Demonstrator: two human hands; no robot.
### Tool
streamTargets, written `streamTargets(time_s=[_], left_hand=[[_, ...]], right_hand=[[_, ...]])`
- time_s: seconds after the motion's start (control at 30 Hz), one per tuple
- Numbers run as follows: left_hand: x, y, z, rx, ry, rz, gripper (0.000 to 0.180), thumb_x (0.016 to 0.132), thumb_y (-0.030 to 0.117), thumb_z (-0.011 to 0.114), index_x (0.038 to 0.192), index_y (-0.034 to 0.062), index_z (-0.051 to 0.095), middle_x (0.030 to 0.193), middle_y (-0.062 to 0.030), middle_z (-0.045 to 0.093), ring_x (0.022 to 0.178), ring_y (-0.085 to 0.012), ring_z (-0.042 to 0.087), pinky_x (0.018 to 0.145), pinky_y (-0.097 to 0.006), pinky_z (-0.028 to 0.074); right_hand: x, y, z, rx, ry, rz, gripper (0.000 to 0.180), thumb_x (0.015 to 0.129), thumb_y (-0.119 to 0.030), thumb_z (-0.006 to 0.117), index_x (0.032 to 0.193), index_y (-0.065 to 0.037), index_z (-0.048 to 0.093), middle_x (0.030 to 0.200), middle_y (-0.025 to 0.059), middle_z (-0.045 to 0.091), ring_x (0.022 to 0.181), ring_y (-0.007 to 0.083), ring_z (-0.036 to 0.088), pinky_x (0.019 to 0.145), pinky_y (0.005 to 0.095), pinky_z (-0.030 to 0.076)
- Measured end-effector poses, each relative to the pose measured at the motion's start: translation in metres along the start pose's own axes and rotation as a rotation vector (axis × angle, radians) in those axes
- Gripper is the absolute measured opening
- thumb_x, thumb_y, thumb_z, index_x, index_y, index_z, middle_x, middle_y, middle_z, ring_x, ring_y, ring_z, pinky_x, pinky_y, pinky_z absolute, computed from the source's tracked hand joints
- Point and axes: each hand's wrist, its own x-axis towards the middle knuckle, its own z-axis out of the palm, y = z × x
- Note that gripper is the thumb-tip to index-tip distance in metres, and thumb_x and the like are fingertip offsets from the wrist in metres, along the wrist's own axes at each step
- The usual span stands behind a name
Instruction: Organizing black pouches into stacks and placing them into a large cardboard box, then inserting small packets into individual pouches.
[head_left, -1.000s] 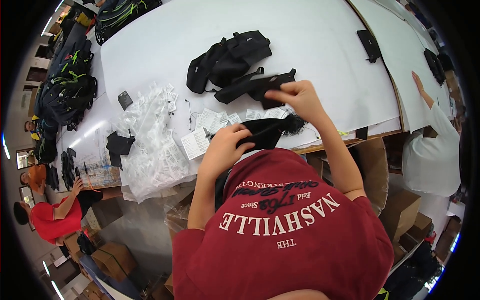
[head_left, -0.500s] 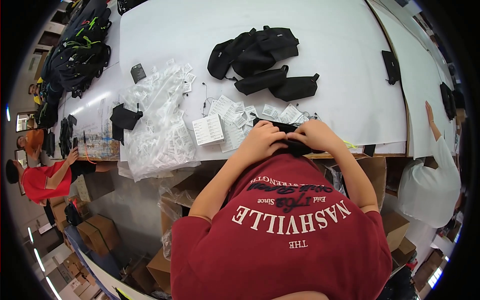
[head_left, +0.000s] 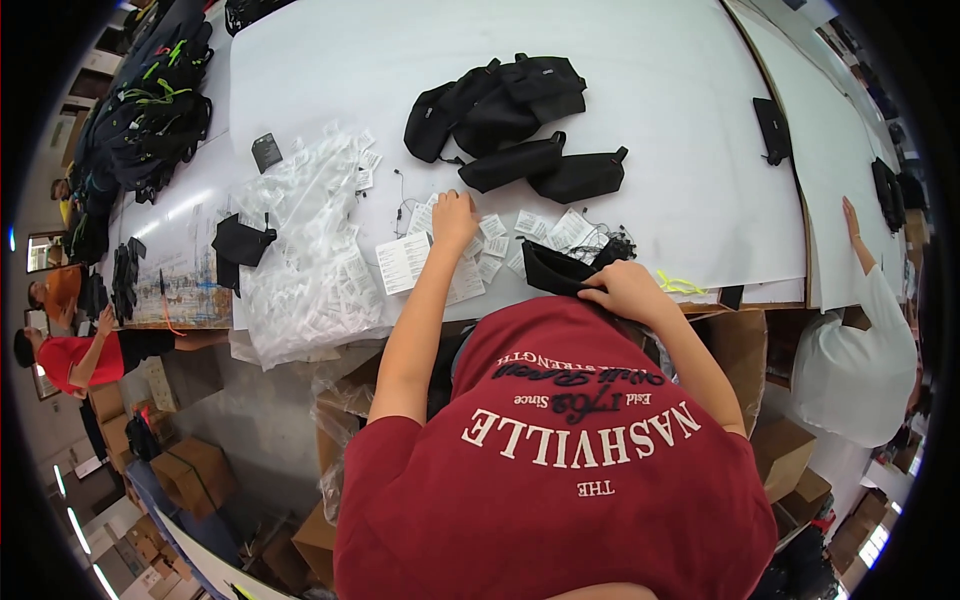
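My right hand (head_left: 630, 291) grips a small black zip pouch (head_left: 550, 268) near the table's front edge, the pouch's top gaping. To the left, my left hand (head_left: 454, 220) is over a spread of white printed labels (head_left: 493, 243), its fingers curled down; whatever lies between them is hidden. Next to that hand sits a stack of white printed cards (head_left: 402, 262). Thin black strings (head_left: 620, 243) lie just beyond my right hand. Farther up the table is a heap of black pouches (head_left: 500, 105), with two more pouches (head_left: 580, 177) in front of it.
A clear plastic bag of labels (head_left: 310, 260) covers the table's left part, a black pouch (head_left: 240, 240) beside it. Dark backpacks (head_left: 160, 110) are piled far left. Cardboard boxes (head_left: 195, 470) stand below. A person in red (head_left: 75, 360) is at left, another in white (head_left: 855, 360) at right.
My left hand has let go of the black pouch and moved up and left to the labels. My right hand still holds the pouch, which now gapes at its top.
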Motion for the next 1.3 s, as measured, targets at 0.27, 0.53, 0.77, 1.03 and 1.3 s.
streamTargets(time_s=[0.27,0.53,0.77,1.03,1.3], left_hand=[[-0.003,-0.001,-0.014,-0.03,0.033,-0.128,0.04,0.062,0.018,0.08,0.09,0.002,0.057,0.092,-0.0178,0.059,0.091,-0.0358,0.055,0.08,-0.043,0.045],[0.0,-0.004,-0.036,-0.066,-0.129,-0.138,0.039,0.062,0.02,0.081,0.086,-0.001,0.058,0.08,-0.0149,0.065,0.075,-0.0275,0.063,0.068,-0.037,0.049],[-0.027,0.118,-0.137,-0.819,0.116,0.287,0.015,0.075,0.014,0.072,0.082,0.0031,0.064,0.079,-0.0072,0.062,0.079,-0.0206,0.058,0.073,-0.032,0.043],[-0.045,0.106,-0.13,-0.653,0.605,0.073,0.054,0.082,0.025,0.071,0.128,0.0101,0.046,0.135,-0.011,0.036,0.11,-0.0255,0.049,0.1,-0.036,0.032],[-0.06,0.111,-0.11,-2.007,0.068,-0.397,0.041,0.09,0.027,0.063,0.12,0.0013,0.051,0.11,-0.0072,0.061,0.098,-0.0172,0.06,0.085,-0.031,0.049]], right_hand=[[-0.01,-0.015,-0.018,-0.052,0.199,-0.031,0.024,0.082,-0.032,0.061,0.092,-0.013,0.073,0.07,0.0141,0.065,0.068,0.0315,0.063,0.063,0.0396,0.05],[-0.007,-0.03,-0.015,-0.069,0.258,-0.072,0.025,0.084,-0.031,0.058,0.095,-0.014,0.072,0.073,0.0137,0.066,0.069,0.0315,0.063,0.064,0.0406,0.05],[0.005,-0.05,-0.036,-0.162,0.372,-0.117,0.021,0.085,-0.03,0.058,0.089,-0.014,0.072,0.066,0.0114,0.064,0.064,0.0296,0.063,0.059,0.0391,0.049],[0.011,-0.072,-0.056,0.026,0.664,-0.2,0.022,0.084,-0.029,0.062,0.1,-0.017,0.071,0.055,0.011,0.057,0.05,0.0277,0.056,0.049,0.0366,0.041],[0.017,-0.089,-0.04,0.114,0.701,-0.341,0.026,0.086,-0.036,0.061,0.095,-0.013,0.07,0.053,0.01,0.056,0.049,0.0269,0.056,0.045,0.0361,0.04]])
